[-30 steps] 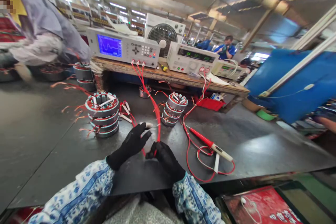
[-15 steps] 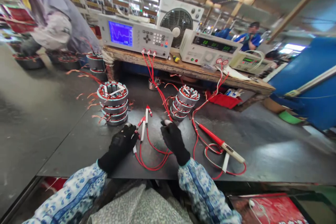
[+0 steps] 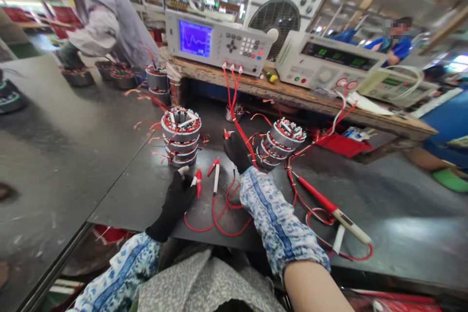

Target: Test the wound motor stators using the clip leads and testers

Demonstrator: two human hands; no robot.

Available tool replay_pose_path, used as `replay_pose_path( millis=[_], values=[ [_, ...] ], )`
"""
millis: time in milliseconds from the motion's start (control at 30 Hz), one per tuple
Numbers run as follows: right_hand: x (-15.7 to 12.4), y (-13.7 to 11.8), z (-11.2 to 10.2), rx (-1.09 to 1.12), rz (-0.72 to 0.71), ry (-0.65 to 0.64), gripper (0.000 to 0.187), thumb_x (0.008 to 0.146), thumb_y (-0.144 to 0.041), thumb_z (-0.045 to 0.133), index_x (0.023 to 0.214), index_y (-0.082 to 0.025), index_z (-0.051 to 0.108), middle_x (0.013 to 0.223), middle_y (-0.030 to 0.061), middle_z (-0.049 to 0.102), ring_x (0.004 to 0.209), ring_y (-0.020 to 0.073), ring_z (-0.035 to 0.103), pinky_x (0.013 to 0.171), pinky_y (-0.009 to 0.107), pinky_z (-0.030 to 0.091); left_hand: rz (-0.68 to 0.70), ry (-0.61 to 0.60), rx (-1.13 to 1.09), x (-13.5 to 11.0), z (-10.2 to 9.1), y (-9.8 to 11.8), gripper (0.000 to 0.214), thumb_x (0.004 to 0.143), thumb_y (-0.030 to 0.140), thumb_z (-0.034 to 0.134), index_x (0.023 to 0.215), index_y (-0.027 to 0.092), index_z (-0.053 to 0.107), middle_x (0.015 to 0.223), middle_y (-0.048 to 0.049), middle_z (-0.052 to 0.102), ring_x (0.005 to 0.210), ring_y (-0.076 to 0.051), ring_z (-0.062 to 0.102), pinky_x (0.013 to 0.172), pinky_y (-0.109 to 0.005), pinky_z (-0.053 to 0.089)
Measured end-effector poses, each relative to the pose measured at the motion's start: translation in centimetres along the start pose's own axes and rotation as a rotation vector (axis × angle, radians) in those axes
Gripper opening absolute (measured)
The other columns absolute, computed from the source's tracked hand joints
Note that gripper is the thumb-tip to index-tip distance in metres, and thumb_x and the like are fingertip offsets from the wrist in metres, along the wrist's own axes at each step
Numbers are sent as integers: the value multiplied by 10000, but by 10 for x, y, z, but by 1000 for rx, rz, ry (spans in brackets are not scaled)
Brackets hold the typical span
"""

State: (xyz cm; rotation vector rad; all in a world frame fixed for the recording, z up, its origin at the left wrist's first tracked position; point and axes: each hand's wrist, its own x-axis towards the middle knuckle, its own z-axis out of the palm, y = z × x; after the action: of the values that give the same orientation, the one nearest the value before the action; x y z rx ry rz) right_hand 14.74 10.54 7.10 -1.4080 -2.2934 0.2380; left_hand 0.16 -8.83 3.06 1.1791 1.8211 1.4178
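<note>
My right hand point(image 3: 237, 151), in a black glove, reaches forward beside a tilted stack of copper-wound motor stators point(image 3: 281, 139), with a small red clip point(image 3: 226, 134) at its fingertips. Red test leads point(image 3: 237, 112) run down from the bench past that hand. My left hand point(image 3: 179, 200), also gloved, lies close to a red alligator clip point(image 3: 198, 183). A white-and-red test clip point(image 3: 215, 175) stands just beyond it. Another stator stack point(image 3: 181, 131) rises left of both hands.
The black work surface point(image 3: 124, 190) holds a red probe with a cream handle point(image 3: 331, 207) on the right. Behind stands a wooden bench point(image 3: 292, 95) bearing a blue-screened analyzer point(image 3: 219, 39), a digital tester point(image 3: 325, 61) and a fan point(image 3: 278, 19). A co-worker point(image 3: 109, 24) bends at the left.
My right hand has moved forward from the near table area to the right stator stack, and its sleeve has ridden up. The view has swung, shifting everything rightward.
</note>
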Motion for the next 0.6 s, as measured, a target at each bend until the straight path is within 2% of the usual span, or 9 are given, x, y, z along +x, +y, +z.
replay_pose_path(
  millis=[100, 167, 233, 267, 367, 400, 467, 533, 600],
  values=[
    [-39, -9, 6, -17, 20, -60, 350, 1026, -312, 539, 1286, -112, 663, 1072, 154, 766, 993, 269, 720, 893, 377, 560, -63, 21, -327, -16, 0, 12, 489, 776, 369, 690, 1238, 240, 591, 1014, -27, 729, 790, -194, 669, 739, -325, 547],
    [-66, -16, 13, -35, 39, -114, 470, 960, -410, 664, 1299, -85, 658, 1035, 181, 775, 976, 310, 737, 862, 387, 566, -119, -52, -459, -26, -2, 14, 375, 754, 334, 685, 1109, 230, 621, 907, 2, 697, 674, -156, 592, 656, -286, 507],
    [-81, -20, 18, -9, 77, -167, 542, 912, -404, 715, 1332, -70, 641, 1084, 217, 776, 1003, 333, 745, 872, 395, 566, -139, -140, -509, -32, -8, 12, 183, 770, 356, 665, 875, 215, 614, 732, 25, 609, 574, -132, 492, 578, -264, 442],
    [-84, -20, 18, 23, 97, -194, 525, 903, -371, 712, 1331, -75, 642, 1121, 226, 773, 1027, 331, 744, 893, 394, 562, -139, -171, -496, -33, -14, 10, 194, 795, 395, 657, 781, 213, 590, 674, 26, 569, 550, -130, 465, 554, -263, 418],
    [-78, -13, 7, 137, 101, -276, 318, 891, -322, 688, 1143, -131, 707, 1063, 165, 787, 990, 285, 741, 883, 359, 561, -67, -150, -266, -18, -39, 4, 330, 872, 527, 632, 780, 212, 658, 716, -22, 647, 628, -179, 566, 585, -290, 460],
    [-75, -10, 1, 177, 80, -309, 251, 894, -354, 683, 1041, -152, 716, 990, 129, 786, 934, 264, 737, 842, 342, 567, -16, -116, -142, -8, -48, 3, 330, 886, 535, 625, 853, 216, 704, 805, -47, 710, 726, -214, 634, 646, -309, 508],
    [-74, -3, -15, 363, 43, -356, 267, 893, -446, 678, 919, -181, 699, 901, 77, 766, 852, 237, 721, 777, 332, 574, 103, -64, 105, 15, -61, 1, 318, 918, 489, 595, 992, 223, 752, 1022, -90, 786, 969, -277, 709, 831, -365, 575],
    [-79, 1, -32, 667, 25, -361, 334, 855, -518, 709, 941, -196, 694, 933, 69, 761, 858, 238, 716, 780, 358, 584, 184, -46, 279, 36, -66, 0, 308, 940, 402, 558, 1069, 213, 764, 1126, -113, 801, 1094, -305, 722, 966, -414, 577],
    [-90, -1, -50, 923, 23, -345, 392, 791, -512, 782, 1030, -214, 694, 1020, 83, 768, 919, 252, 719, 827, 395, 590, 216, -41, 361, 50, -61, -2, 303, 950, 326, 550, 1122, 203, 768, 1128, -117, 813, 1107, -309, 738, 1017, -436, 575]
  ],
)
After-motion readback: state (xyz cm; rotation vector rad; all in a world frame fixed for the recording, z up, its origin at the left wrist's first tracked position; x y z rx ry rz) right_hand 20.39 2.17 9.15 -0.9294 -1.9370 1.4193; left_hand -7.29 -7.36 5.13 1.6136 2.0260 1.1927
